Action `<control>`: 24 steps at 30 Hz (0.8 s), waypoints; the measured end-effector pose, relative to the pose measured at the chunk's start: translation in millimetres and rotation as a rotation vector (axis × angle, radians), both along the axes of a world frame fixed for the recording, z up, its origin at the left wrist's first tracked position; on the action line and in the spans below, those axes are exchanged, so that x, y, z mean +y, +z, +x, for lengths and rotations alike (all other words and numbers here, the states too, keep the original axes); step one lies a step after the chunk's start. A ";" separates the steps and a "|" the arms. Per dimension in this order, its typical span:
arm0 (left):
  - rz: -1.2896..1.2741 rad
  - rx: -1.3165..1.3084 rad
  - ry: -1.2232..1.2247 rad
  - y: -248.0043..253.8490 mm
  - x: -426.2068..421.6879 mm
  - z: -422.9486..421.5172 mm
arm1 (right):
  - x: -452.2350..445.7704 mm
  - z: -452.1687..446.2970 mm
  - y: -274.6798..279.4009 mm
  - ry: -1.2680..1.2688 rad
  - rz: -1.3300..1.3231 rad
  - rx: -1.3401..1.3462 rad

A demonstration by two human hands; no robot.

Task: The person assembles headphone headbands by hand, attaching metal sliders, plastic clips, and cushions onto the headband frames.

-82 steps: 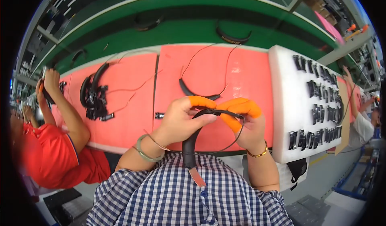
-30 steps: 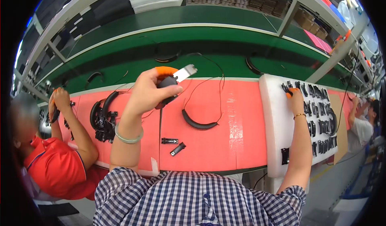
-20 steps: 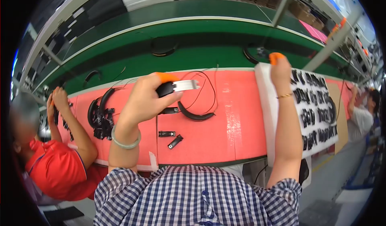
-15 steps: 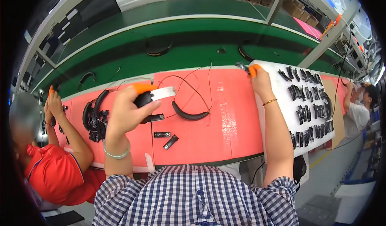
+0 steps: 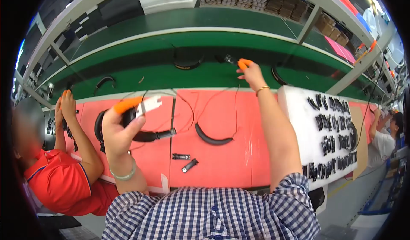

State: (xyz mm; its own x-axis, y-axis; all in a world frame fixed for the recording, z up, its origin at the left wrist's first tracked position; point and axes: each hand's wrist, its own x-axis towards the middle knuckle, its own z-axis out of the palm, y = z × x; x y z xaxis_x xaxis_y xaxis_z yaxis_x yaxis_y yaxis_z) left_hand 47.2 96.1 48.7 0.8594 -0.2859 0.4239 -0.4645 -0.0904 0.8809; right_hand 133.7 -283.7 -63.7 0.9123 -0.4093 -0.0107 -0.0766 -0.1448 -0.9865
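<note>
To the left of the white foam block, which carries black parts in 4 rows, probably for easy taking, the left hand pinches a curved black headband near 1 end, likely to leave its flat, shiny strip free. Also left of the block lie a smooth arc-shaped band and 2 oblong pieces. Beyond its far left corner, the right hand seems to pinch a small glossy part, blurred.
</note>
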 end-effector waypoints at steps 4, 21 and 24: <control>-0.046 0.036 0.057 -11.2 15.4 1.1 | 15.2 89.4 -39.2 -0.067 0.464 0.030; 0.097 -0.026 -0.025 -29.4 -15.6 28.6 | 13.2 119.5 -46.8 0.005 0.396 0.060; 0.150 0.038 0.025 -23.0 -11.0 21.5 | -4.5 147.9 -91.9 -0.071 0.224 0.101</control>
State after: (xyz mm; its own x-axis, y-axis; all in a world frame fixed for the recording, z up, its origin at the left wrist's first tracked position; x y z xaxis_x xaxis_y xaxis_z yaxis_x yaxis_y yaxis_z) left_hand 68.7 85.1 25.7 0.8818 -0.3216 0.3448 -0.4269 -0.2338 0.8736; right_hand 281.7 -288.2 -155.7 0.8712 -0.4492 -0.1981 -0.1786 0.0857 -0.9802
